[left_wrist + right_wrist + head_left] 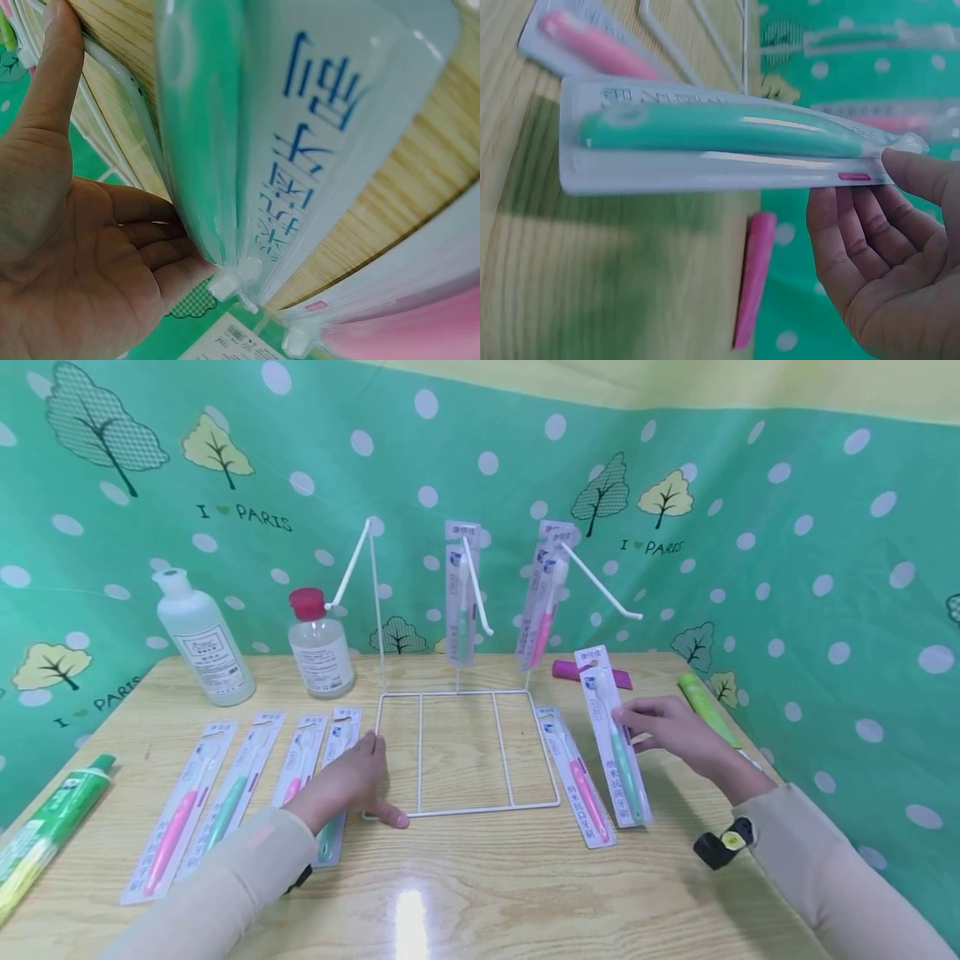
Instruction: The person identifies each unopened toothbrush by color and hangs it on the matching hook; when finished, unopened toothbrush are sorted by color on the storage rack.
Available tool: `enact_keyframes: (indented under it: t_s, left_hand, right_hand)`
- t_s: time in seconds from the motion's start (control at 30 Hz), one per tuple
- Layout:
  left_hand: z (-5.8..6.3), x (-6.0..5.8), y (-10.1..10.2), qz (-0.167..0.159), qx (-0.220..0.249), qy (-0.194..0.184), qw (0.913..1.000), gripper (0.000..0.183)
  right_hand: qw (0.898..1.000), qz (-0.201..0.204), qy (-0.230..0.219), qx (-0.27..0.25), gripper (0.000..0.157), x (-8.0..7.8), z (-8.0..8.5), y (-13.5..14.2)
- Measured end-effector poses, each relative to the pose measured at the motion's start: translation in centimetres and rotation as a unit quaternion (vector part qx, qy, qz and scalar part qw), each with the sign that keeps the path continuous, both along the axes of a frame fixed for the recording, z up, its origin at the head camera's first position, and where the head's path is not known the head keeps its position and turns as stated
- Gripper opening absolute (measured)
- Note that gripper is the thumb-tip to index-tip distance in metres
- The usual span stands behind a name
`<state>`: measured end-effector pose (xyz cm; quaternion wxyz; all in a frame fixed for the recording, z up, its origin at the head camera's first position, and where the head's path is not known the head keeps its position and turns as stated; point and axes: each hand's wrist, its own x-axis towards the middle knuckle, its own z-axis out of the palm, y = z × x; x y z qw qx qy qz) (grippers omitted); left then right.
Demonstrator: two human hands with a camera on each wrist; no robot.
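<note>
My right hand (667, 727) pinches the edge of a packaged green toothbrush (621, 752), tilted above the right of the table. In the right wrist view, the thumb lies on the clear front of the pack and the fingers are behind it. My left hand (358, 777) rests at the left front corner of a white wire rack (465, 812), thumb stretched out by the front bar. Close beside that hand lies another packaged green toothbrush (202, 135). Packaged toothbrushes hang on the rack's middle hook (476, 589) and right hook (600, 585); its left hook (348, 564) bears none.
Several packaged toothbrushes (176, 827) lie left of the rack, and a pink one (588, 797) lies at its right. Behind stand a pump-less white bottle (210, 652) and a red-capped bottle (322, 652). A green tube (56, 818), a magenta object (566, 670) and a lime tube (705, 706) lie around.
</note>
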<state>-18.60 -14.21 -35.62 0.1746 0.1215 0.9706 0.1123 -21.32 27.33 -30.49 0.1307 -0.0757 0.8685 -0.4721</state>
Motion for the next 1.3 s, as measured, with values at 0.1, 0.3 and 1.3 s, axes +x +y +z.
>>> enact_keyframes:
  t_s: [0.1, 0.3, 1.3]
  left_hand:
    - [0.0, 0.0, 0.0, 0.002, 0.001, -0.002, 1.0, 0.134]
    - [0.2, 0.1, 0.1, 0.004, 0.001, -0.006, 1.0, 0.133]
    - [-0.1, 0.1, -0.2, 0.001, 0.008, -0.001, 1.0, 0.134]
  right_hand:
    - [1.0, 0.023, 0.006, -0.002, 0.046, 0.5, 0.7, -1.4]
    - [0.996, 0.075, 0.042, -0.022, 0.039, 1.6, 2.2, -4.0]
    - [0.944, 0.206, 0.167, -0.199, 0.021, 5.1, 6.7, -12.8]
